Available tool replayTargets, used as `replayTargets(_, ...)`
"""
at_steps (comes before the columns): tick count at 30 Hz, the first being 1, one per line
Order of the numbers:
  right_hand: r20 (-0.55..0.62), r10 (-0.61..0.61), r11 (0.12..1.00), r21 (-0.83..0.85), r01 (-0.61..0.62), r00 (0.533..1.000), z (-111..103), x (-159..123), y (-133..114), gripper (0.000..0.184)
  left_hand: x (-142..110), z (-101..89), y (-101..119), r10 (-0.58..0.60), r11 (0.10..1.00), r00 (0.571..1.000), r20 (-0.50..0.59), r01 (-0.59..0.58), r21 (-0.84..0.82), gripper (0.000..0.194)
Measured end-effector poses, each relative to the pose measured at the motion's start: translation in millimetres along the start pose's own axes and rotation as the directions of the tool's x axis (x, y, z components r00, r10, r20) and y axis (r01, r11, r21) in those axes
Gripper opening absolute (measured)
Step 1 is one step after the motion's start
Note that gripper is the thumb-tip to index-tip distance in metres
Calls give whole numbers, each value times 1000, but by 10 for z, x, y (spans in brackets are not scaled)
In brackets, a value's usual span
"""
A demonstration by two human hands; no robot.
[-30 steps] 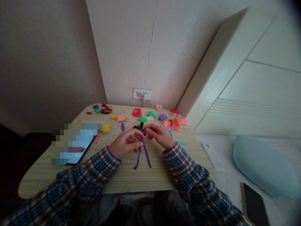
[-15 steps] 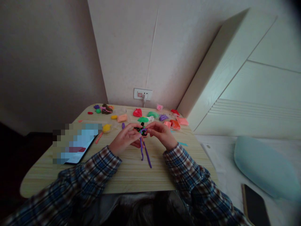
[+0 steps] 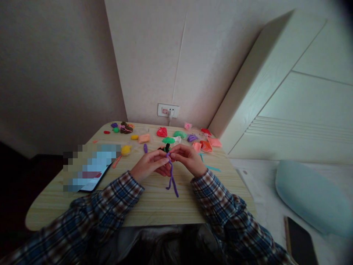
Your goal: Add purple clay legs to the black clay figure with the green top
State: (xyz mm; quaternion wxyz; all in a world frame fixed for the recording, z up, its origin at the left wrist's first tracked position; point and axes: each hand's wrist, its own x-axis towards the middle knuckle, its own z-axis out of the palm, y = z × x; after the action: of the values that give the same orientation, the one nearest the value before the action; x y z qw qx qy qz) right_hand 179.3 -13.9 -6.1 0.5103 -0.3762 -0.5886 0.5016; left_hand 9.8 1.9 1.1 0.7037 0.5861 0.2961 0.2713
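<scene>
Between my hands hangs a thin purple clay strip [image 3: 171, 173], its upper end pinched at the fingertips and its lower part dangling over the table. My left hand [image 3: 152, 163] is closed on it from the left, thumb against fingers. From the right, my right hand [image 3: 188, 158] pinches the strip's top. A second purple strand [image 3: 175, 188] runs beside the first; I cannot tell whether they are one piece. Just behind my fingertips is a small black and green clay figure [image 3: 167, 148], mostly hidden, with a green clay cap [image 3: 168, 140] above it.
A tablet [image 3: 99, 165] with a lit screen lies at the left of the wooden table [image 3: 154, 213]. Along the back are a red clay packet [image 3: 161, 132], an orange packet [image 3: 206, 146] and a brown lump [image 3: 126, 127]. Blue strips [image 3: 212, 168] lie to the right.
The purple strands have swung together from a spread position and now cross or nearly touch. My fingertips have drawn closer together at the strip's top, covering more of the black figure.
</scene>
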Motion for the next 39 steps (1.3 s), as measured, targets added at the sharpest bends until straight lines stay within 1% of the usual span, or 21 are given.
replayTargets(5,-33,-18,993,-121,14,999,6,-7,-13,23,-2,2,-16,18,1000,1000,8,-18,2,36)
replayTargets(7,-27,-9,996,-94,7,1000,6,-7,-18,23,1,3,-18,24,1000,1000,7,-24,2,36)
replayTargets(10,-2,12,1000,-7,-12,1000,11,-6,-16,21,-1,4,-14,19,1000,1000,8,-19,11,35)
replayTargets(12,10,4,1000,25,-4,1000,16,-8,-17,21,-5,5,-8,12,1000,1000,16,-13,11,35)
replayTargets(16,36,-44,999,-1,44,998,19,-18,-37,21,-12,5,-1,2,1000,1000,16,-1,-22,32)
replayTargets(19,45,-50,998,-22,51,998,8,-26,-56,20,-11,2,-2,-2,999,1000,1,2,-51,25)
replayTargets(23,67,-39,999,27,37,997,-7,-24,-58,17,-15,5,-1,-19,998,1000,-10,18,-62,15)
replayTargets(28,124,-12,991,136,-5,992,-10,-16,-37,18,-29,13,7,-21,995,1000,11,22,-93,17)
replayTargets(32,165,0,990,140,-23,986,-4,-22,-46,23,-28,9,-6,-21,993,999,34,25,-111,18)
replayTargets(36,200,-10,987,157,-22,980,2,-36,-56,19,-15,-5,-36,0,992,996,94,12,-127,29)
replayTargets(39,192,-5,982,188,-32,981,0,-41,-43,18,-7,-8,-44,3,990,996,93,10,-138,35)
